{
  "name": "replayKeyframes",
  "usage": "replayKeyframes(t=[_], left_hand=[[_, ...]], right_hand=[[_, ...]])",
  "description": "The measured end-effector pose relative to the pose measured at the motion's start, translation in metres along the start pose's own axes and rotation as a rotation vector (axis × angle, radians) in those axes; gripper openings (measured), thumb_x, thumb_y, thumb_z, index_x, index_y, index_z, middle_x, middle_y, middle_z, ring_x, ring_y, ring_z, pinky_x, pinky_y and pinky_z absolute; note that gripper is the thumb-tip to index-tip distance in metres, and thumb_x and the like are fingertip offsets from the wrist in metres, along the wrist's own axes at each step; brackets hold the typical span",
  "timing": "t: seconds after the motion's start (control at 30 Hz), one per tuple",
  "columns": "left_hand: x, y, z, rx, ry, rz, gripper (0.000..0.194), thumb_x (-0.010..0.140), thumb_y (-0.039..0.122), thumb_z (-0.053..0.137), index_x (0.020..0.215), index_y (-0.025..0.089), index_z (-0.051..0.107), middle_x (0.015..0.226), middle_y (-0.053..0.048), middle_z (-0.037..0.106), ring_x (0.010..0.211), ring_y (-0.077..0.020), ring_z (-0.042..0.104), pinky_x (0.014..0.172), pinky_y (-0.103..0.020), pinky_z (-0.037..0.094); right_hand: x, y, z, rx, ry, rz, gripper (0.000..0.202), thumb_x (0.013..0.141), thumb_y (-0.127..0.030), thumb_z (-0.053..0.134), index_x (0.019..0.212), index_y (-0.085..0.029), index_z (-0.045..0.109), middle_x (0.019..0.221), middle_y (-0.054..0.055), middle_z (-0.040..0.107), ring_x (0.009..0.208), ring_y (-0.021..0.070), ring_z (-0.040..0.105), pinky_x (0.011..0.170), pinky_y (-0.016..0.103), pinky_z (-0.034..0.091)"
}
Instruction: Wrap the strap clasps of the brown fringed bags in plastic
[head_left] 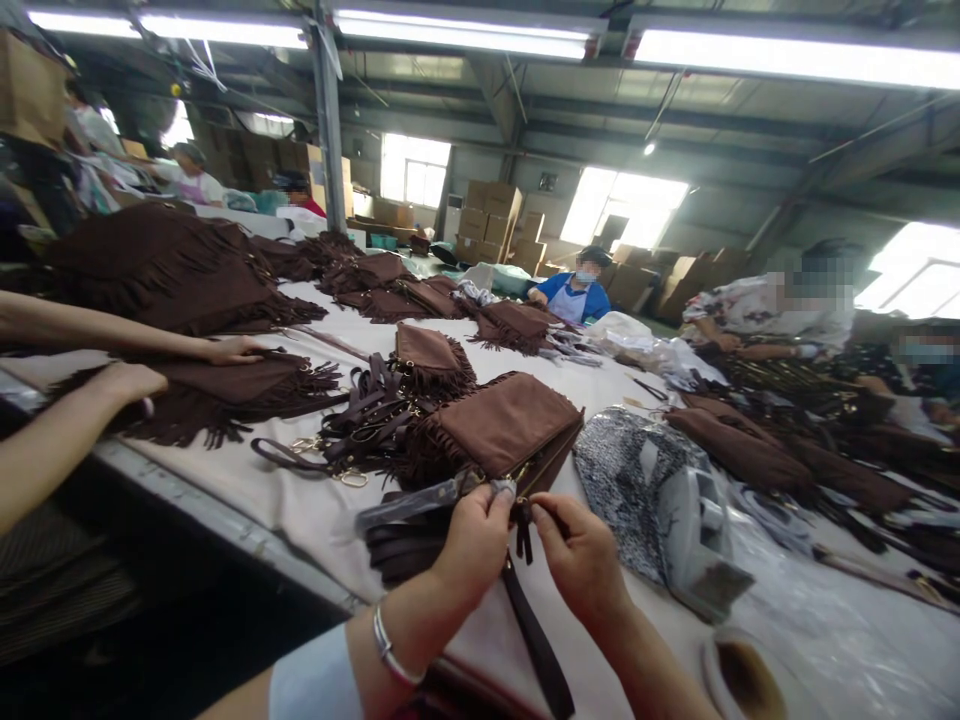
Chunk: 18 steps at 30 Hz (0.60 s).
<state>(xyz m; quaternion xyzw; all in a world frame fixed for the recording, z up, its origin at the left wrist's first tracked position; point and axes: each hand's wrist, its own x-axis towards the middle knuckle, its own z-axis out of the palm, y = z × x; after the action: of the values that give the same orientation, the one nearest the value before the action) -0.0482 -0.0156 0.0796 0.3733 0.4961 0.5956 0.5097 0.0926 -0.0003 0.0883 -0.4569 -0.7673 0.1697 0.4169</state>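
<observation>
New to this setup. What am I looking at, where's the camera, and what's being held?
No machine here: one picture, from a camera on a person's head, looking forward and down. The lower-middle hands are the wearer's. The left hand is at the zipped edge of a brown bag; exactly what it pinches is hard to tell. The right hand pinches a small dark tassel there. The arms at far left are someone else's. On the pale table lie dark straps, more brown bags and clear plastic.

Glaring overhead tubes (pixel 461 34), blown-out windows (pixel 637 198)
</observation>
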Motion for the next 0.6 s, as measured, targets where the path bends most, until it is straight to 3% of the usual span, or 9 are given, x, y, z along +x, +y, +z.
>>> replayKeyframes(t=[0.13,0.3,0.47,0.6], left_hand=[[-0.009,-0.005,-0.021,0.484,0.018,0.311,0.024,0.091,0.031,0.049,0.076,0.017,0.061,0.073,-0.004,0.063,0.068,-0.0157,0.055,0.067,-0.028,0.041],[-0.012,-0.012,-0.028,0.665,0.018,0.477,0.02,0.093,0.024,0.044,0.094,0.018,0.062,0.091,-0.009,0.068,0.085,-0.0208,0.062,0.081,-0.033,0.047],[-0.011,-0.017,-0.028,0.76,0.011,0.486,0.02,0.09,0.019,0.043,0.096,0.015,0.061,0.095,-0.013,0.066,0.091,-0.0241,0.062,0.086,-0.04,0.048],[-0.013,-0.012,-0.028,0.599,-0.047,0.381,0.013,0.088,0.025,0.051,0.087,0.016,0.06,0.083,-0.008,0.065,0.079,-0.0208,0.06,0.075,-0.033,0.047]], right_hand=[[-0.003,-0.004,0.006,0.03,-0.068,-0.051,0.019,0.092,-0.027,0.052,0.095,-0.02,0.069,0.086,0.006,0.07,0.081,0.0191,0.065,0.075,0.03,0.05],[0.004,-0.011,0.021,0.089,-0.146,0.138,0.023,0.09,-0.035,0.055,0.097,-0.019,0.069,0.088,0.006,0.072,0.078,0.02,0.066,0.073,0.03,0.051],[0.016,-0.018,0.028,0.092,-0.118,0.176,0.018,0.084,-0.034,0.06,0.085,-0.019,0.071,0.084,0.005,0.072,0.079,0.021,0.067,0.073,0.03,0.051],[0.015,-0.012,0.028,0.157,-0.122,0.226,0.021,0.082,-0.035,0.062,0.071,-0.019,0.069,0.068,0.003,0.069,0.066,0.0186,0.065,0.059,0.026,0.049]])
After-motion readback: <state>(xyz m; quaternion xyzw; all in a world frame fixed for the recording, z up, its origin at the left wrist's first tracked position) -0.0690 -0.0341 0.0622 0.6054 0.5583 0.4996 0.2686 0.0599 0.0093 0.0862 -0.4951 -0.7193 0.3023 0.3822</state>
